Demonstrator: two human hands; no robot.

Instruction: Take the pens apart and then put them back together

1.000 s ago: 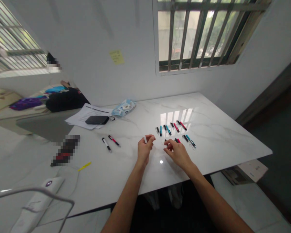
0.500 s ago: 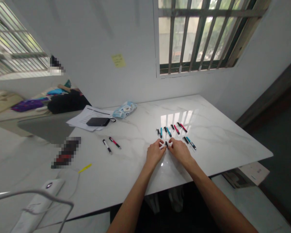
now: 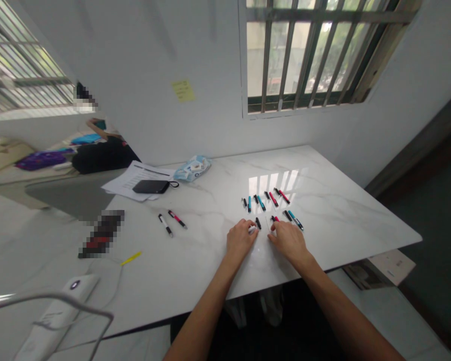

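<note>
Fingers of left hand (image 3: pixel 242 239) closed on white pen barrel (image 3: pixel 252 229). Black pen piece (image 3: pixel 258 223) on surface (image 3: pixel 334 200), just past left fingertips. Right hand (image 3: pixel 288 240) with fingers curled low, thin pale stick (image 3: pixel 268 223) at fingertips; gripped or merely touched, cannot tell. Red pen barrel (image 3: pixel 277 219) partly hidden behind right hand. Teal pen barrel (image 3: pixel 295 219) plus second black piece (image 3: pixel 287 215) just beyond right hand. Farther out past both hands, row of two teal barrels (image 3: pixel 261 203) and two red barrels (image 3: pixel 273 199). White-and-black pen (image 3: pixel 165 225) and red-and-black pen (image 3: pixel 177 219) side by side, well left of left hand.
</note>
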